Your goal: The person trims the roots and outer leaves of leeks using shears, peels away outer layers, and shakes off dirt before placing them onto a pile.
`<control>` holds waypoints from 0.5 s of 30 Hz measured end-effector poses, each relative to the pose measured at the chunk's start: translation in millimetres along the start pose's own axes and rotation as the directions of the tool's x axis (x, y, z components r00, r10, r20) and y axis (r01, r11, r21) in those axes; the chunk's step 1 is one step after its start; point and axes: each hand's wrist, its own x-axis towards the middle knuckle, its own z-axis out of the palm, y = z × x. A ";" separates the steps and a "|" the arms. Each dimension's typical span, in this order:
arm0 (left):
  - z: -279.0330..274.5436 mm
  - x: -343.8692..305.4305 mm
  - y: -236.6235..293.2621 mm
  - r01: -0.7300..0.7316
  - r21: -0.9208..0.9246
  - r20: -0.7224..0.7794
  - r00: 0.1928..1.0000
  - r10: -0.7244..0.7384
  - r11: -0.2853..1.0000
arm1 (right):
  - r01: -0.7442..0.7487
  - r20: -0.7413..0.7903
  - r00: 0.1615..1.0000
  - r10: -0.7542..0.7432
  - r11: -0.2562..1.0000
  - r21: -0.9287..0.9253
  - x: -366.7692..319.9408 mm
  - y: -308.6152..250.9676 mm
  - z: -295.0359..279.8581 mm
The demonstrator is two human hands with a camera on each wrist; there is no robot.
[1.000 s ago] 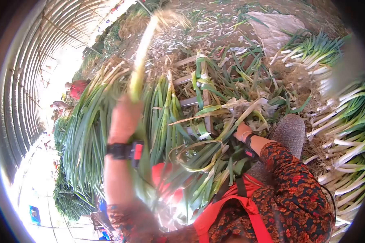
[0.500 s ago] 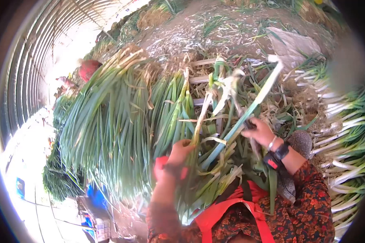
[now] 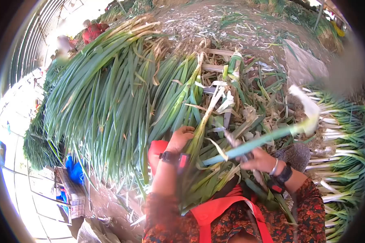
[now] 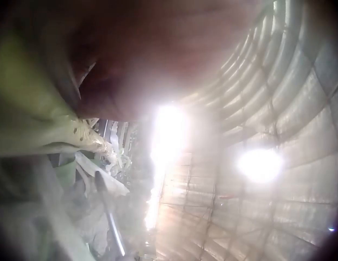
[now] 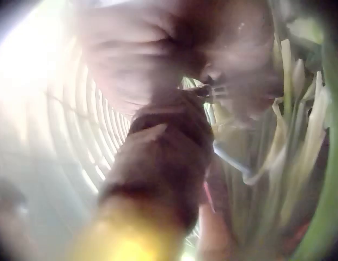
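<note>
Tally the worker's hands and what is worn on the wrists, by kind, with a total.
Hands: 2 (left hand, right hand)
Black wrist straps: 2 (left strap, right strap)
Pale bracelets: 1 (the bracelet on the right wrist)
Total: 5

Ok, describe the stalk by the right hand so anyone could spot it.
From the red apron, go up to the right hand. Just above, one blue-green stalk slants toward the pile at right. Unlike the piled stalks, it's single, its white end bent upward.
</note>
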 end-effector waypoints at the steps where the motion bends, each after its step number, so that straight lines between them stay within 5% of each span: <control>1: -0.5 1.2 -2.7 -0.011 0.023 -0.007 1.000 0.012 1.000 | 0.169 0.154 0.978 -0.143 0.971 -0.171 -1.5 -3.2 4.3; 4: 2.6 -3.3 5.5 -0.013 0.039 0.003 1.000 0.013 0.999 | -0.014 0.176 0.982 0.062 0.964 -0.264 -7.6 -48.5 30.5; 7: 3.0 -2.4 3.0 -0.018 0.046 -0.001 1.000 0.018 0.999 | -0.045 0.284 0.940 0.189 0.894 -0.446 -4.3 -33.4 31.6; 9: 3.4 -3.6 2.9 -0.020 0.060 -0.012 1.000 0.021 0.998 | 0.151 0.226 0.973 -0.045 0.864 -0.480 -2.5 -18.5 35.0; 10: 3.7 -5.7 5.2 -0.018 0.070 -0.018 1.000 0.020 0.997 | -0.209 0.199 0.949 0.244 0.961 -0.181 4.1 -14.6 29.8; 11: 3.6 -6.6 6.9 -0.018 0.080 -0.022 1.000 0.020 0.997 | -0.543 0.261 0.826 0.499 0.829 0.133 13.8 -14.6 22.4; 13: 2.6 -4.6 4.2 -0.010 0.059 -0.038 0.999 0.012 0.998 | -0.545 0.244 0.824 0.511 0.832 0.097 14.0 -21.6 23.2; 14: 2.0 -4.3 2.4 -0.006 0.047 -0.046 0.999 0.008 0.999 | -0.208 0.178 0.950 0.257 0.945 -0.253 3.6 -38.2 35.3; 15: 1.9 -5.5 4.2 0.002 0.057 -0.057 0.998 0.002 0.998 | 0.154 0.217 0.976 -0.034 0.808 -0.568 -2.2 -46.6 44.0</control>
